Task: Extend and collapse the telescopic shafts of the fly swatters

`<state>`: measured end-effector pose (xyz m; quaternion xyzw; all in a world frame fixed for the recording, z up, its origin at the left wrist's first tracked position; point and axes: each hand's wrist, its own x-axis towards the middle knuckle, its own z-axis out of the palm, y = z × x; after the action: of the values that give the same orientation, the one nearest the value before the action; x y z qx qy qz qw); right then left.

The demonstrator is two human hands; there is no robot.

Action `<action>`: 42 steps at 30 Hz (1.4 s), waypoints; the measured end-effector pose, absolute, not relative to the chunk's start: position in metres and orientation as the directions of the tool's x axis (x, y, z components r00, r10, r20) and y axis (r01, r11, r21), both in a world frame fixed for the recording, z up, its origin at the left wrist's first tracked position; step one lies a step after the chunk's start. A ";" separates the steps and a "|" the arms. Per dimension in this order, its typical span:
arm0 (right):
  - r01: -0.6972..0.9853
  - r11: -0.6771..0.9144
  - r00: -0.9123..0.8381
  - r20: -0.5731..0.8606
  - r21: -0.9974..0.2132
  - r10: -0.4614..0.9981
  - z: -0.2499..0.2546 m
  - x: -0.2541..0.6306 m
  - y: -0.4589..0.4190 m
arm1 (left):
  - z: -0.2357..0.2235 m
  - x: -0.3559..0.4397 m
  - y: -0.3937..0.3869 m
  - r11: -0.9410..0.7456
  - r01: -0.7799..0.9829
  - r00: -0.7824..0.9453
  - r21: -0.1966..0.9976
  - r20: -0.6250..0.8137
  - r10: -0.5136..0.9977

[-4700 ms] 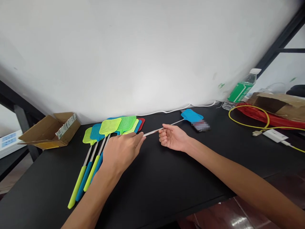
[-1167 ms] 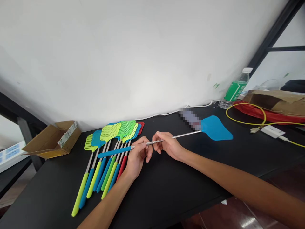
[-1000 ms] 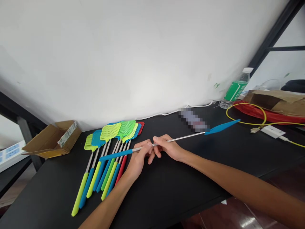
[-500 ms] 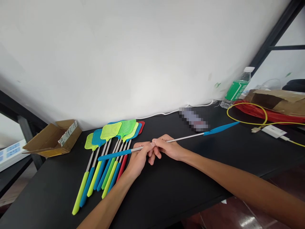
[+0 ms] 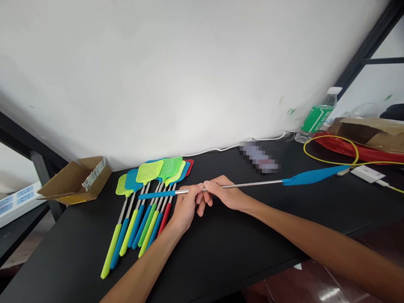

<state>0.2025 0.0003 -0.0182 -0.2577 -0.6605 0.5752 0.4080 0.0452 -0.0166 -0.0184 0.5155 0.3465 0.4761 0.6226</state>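
A blue fly swatter [image 5: 259,184] with a metal shaft lies nearly level across both my hands, above the table. My left hand [image 5: 186,207] is closed on the shaft near the blue grip, at the left. Close beside it, my right hand [image 5: 225,193] pinches the same shaft, and the thumbs almost meet. The blue head points right and shows nearly edge-on. To the left of my hands, several fly swatters [image 5: 150,171] in yellow-green, blue, green and red lie in an overlapping row, heads toward the wall.
An open cardboard box [image 5: 74,181] sits at the left beside a white power strip [image 5: 22,198]. A blurred-out object [image 5: 259,157] lies near the wall. At the right are a water bottle [image 5: 318,115], a yellow cable [image 5: 331,162], a white adapter [image 5: 368,173] and a torn carton [image 5: 372,132].
The held swatter has turned about its shaft and levelled out, so more of its blue head shows. Its head reaches further right. Both hands keep their grip.
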 end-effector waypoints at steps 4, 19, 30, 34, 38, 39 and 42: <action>-0.051 0.274 -0.542 0.258 -0.960 0.800 -0.013 0.205 -0.002 | -0.017 0.045 -0.017 0.069 -0.253 0.295 0.965 0.010 0.955; 0.182 0.764 -0.676 0.486 -0.619 0.554 -0.001 0.221 0.003 | -0.018 0.043 -0.015 0.189 -0.293 0.335 0.937 -0.085 0.938; -0.033 0.346 -0.527 0.310 -0.938 0.791 -0.010 0.224 0.006 | -0.017 0.037 -0.013 0.121 -0.343 0.353 0.931 0.009 0.936; -0.150 0.209 -0.523 0.257 -0.966 0.813 -0.018 0.219 0.011 | -0.015 0.037 -0.015 0.060 -0.293 0.382 0.954 0.060 0.922; -0.148 0.152 -0.585 0.210 -0.977 0.783 -0.022 0.215 0.009 | -0.017 0.037 -0.017 0.027 -0.169 0.428 0.985 0.049 0.902; -0.137 0.147 -0.602 0.200 -0.980 0.773 -0.021 0.215 0.008 | -0.018 0.037 -0.018 0.024 -0.152 0.427 0.988 0.044 0.903; -0.121 0.132 -0.631 0.179 -0.984 0.755 -0.018 0.215 0.006 | -0.019 0.038 -0.018 0.018 -0.148 0.386 0.989 0.040 0.921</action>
<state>0.2151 0.0064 -0.0178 -0.2390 -0.6623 0.6140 0.3567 0.0376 -0.0175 -0.0189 0.5534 0.3496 0.4296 0.6221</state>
